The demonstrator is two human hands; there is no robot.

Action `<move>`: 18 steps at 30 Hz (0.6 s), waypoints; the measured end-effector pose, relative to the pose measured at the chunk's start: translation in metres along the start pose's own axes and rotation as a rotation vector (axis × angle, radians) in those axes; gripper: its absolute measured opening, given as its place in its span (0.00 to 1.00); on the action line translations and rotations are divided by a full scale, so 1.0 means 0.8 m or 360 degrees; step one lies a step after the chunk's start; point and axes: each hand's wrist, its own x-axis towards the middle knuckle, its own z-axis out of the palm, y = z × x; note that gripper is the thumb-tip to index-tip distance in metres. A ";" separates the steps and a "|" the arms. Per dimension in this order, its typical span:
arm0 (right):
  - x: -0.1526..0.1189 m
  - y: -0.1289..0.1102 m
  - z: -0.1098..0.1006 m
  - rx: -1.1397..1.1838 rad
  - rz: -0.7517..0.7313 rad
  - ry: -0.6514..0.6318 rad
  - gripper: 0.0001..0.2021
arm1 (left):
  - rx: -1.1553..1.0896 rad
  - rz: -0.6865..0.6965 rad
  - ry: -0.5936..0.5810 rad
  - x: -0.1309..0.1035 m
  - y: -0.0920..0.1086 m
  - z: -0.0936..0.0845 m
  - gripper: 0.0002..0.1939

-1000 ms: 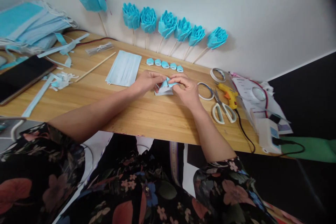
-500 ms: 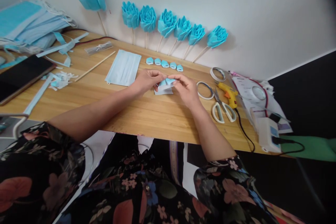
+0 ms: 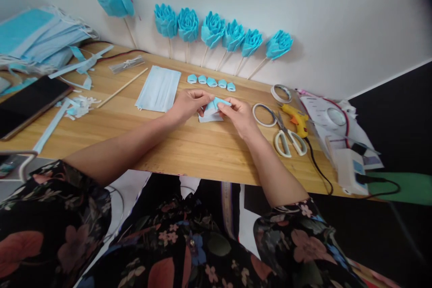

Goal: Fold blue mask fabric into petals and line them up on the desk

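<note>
Between both hands, just above the wooden table [image 3: 202, 148], is a small piece of blue and white mask fabric [image 3: 212, 105], partly folded. My left hand [image 3: 192, 104] pinches its left side between thumb and fingers. On the other side, my right hand [image 3: 238, 114] grips the right edge, its thumb lying over the blue face. A pale piece of fabric [image 3: 211, 118] shows under the fingers; whether it is a separate layer I cannot tell. Behind the hands lies a row of several small folded blue petals [image 3: 212, 82]. A flat pleated face mask [image 3: 159, 89] rests left of my left hand.
Several blue fabric flowers on sticks [image 3: 213, 30] lean against the wall. Scissors [image 3: 286, 137], tape rolls [image 3: 264, 115] and a yellow glue gun [image 3: 296, 119] lie right. A phone [image 3: 30, 103], a wooden stick [image 3: 123, 87], scraps [image 3: 81, 105] and a mask pile [image 3: 40, 36] are left.
My right thumb has moved up and left onto the blue face of the fabric, whose right part now shows more blue. My left hand keeps its pinch. The view has shifted slightly.
</note>
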 end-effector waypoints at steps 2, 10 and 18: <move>0.000 0.000 0.000 0.0041 -0.0028 0.0078 0.22 | -0.0023 -0.0007 -0.0034 0.001 -0.002 0.000 0.10; 0.001 0.002 -0.002 0.0004 -0.0212 0.0196 0.20 | 0.0177 0.0008 -0.0289 0.001 -0.012 0.001 0.09; -0.003 -0.007 -0.004 -0.0189 -0.0368 0.0201 0.23 | 0.0108 0.0023 -0.0195 0.001 -0.007 -0.002 0.10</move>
